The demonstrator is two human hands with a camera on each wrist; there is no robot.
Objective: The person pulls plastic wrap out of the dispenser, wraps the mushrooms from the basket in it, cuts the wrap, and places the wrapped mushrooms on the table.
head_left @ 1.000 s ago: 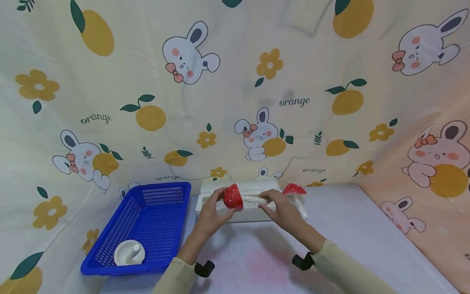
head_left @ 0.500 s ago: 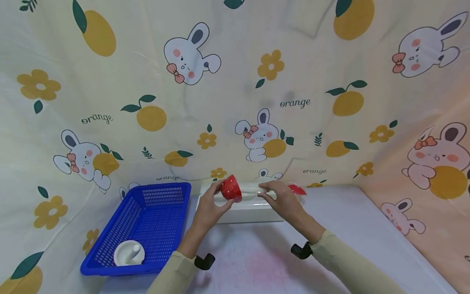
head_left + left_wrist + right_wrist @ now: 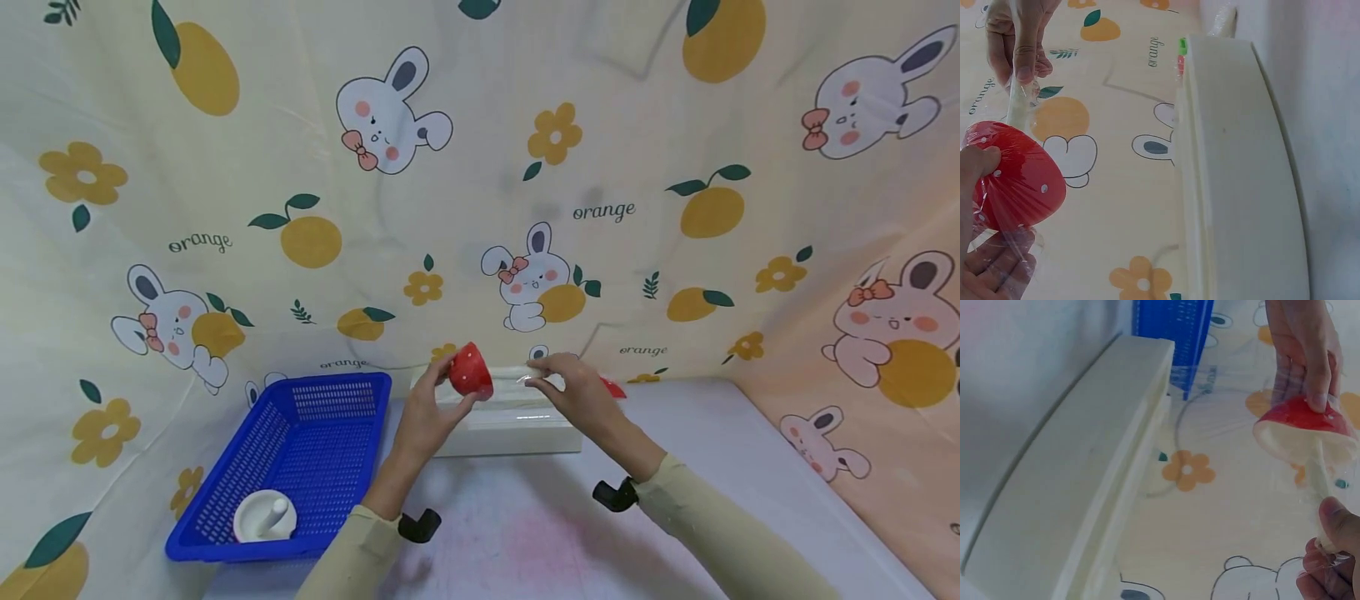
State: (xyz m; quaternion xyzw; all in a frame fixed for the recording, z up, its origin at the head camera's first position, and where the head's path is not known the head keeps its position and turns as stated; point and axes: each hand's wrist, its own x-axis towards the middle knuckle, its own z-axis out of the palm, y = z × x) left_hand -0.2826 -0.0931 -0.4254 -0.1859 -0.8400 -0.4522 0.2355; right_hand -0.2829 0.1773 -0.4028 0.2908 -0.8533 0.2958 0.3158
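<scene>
This is a little table spot with sheets for walls, and I can't tell if it is inside a home, a lab or some other room. A big cream sheet (image 3: 637, 142) hangs at the back, printed with bunnies, oranges, yellow flowers and the word "orange". It has creases in it, so it isn't a hard wall. A peachy side sheet (image 3: 915, 450) with more bunnies closes in the right. The table (image 3: 675, 442) has a pale top with a faint pink patch. A blue plastic basket (image 3: 322, 442) and a long white box (image 3: 517, 440) stand on it.
</scene>
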